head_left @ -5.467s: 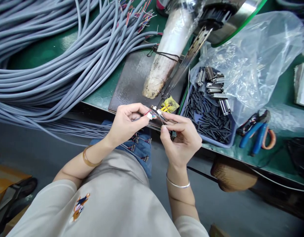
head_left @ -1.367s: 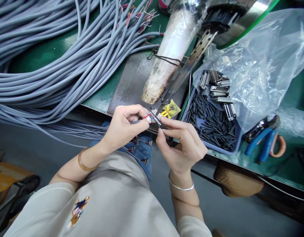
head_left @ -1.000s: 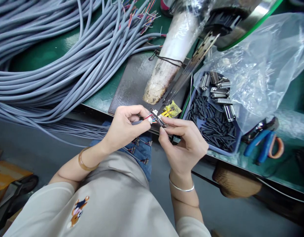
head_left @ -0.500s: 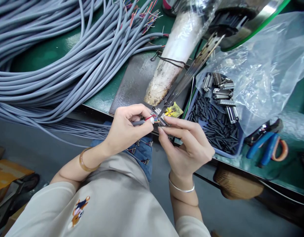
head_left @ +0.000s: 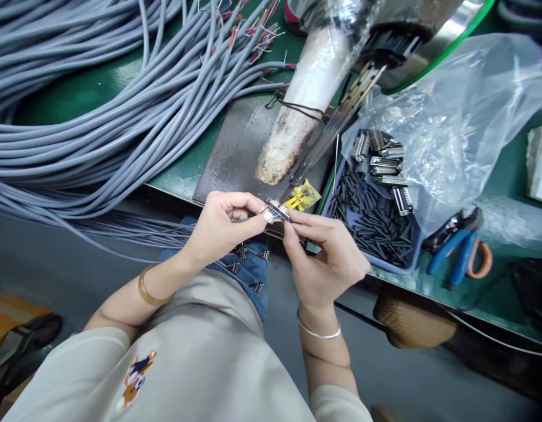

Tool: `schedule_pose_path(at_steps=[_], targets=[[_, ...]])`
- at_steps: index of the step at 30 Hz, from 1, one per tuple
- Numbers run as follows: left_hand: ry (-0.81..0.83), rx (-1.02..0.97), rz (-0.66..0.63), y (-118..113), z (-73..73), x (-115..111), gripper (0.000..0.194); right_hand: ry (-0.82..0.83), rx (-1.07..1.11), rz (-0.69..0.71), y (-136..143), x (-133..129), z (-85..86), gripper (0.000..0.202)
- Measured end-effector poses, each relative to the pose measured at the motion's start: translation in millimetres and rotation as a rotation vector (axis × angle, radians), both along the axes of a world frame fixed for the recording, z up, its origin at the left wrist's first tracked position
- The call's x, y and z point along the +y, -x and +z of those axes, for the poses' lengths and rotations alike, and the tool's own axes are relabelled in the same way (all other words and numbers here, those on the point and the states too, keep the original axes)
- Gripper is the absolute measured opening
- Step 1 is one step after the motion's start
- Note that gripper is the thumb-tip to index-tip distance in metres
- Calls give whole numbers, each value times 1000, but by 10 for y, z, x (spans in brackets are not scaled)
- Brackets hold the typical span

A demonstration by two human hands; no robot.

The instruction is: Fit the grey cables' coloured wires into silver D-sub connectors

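My left hand (head_left: 229, 231) is closed, pinching coloured wires (head_left: 271, 216) of a cable between thumb and forefinger; the grey jacket is mostly hidden by the fingers. The wires run to a small metal multi-pin connector (head_left: 277, 209). My right hand (head_left: 326, 252) grips that connector's right end between thumb and fingers. Just beyond the connector is the lower end of a mounted soldering iron (head_left: 312, 149), slanting down from upper right; whether its tip touches the connector I cannot tell. A yellow piece (head_left: 302, 196) lies right behind.
A thick bundle of grey cables (head_left: 121, 129) covers the bench's left. A plastic-wrapped white tube (head_left: 292, 114) slants over a dark plate (head_left: 235, 138). On the right stand a blue bin (head_left: 413, 258) of black sleeves and connectors, a clear bag (head_left: 450, 117) and blue-handled pliers (head_left: 459, 258).
The connector has tilted and shifted slightly left, and its row of pins shows more plainly. The iron's tip, earlier over the wires, is now behind the connector. The view has shifted slightly right.
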State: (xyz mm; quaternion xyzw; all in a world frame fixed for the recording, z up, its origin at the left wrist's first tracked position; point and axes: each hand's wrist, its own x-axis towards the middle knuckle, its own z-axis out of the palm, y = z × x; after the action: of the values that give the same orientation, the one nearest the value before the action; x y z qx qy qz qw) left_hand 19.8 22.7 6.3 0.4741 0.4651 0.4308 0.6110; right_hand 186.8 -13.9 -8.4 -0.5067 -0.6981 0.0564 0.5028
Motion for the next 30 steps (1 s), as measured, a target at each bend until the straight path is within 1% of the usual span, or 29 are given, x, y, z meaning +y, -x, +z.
schedule_pose_path(at_steps=[2,6,14,19,24,27,30], targets=[[-58,23,49,-22,-13,-14,9,-53,-70,-16,16,1,-4,22],[-135,64,99,-53,-17,-19,9,-51,-106,-7,18,12,-10,21],[-192,84,119,-79,-9,19,10,-50,-119,1,-7,62,-10,19],[-215,77,129,-90,32,23,10,-41,-113,-7,-3,71,16,22],[-173,58,109,-69,30,19,9,-95,-205,-6,5,43,36,20],[-121,61,77,-57,-9,14,8,-131,-287,0,0,24,3,18],[-92,66,54,-55,-28,2,9,-157,-322,-9,-12,10,-32,19]])
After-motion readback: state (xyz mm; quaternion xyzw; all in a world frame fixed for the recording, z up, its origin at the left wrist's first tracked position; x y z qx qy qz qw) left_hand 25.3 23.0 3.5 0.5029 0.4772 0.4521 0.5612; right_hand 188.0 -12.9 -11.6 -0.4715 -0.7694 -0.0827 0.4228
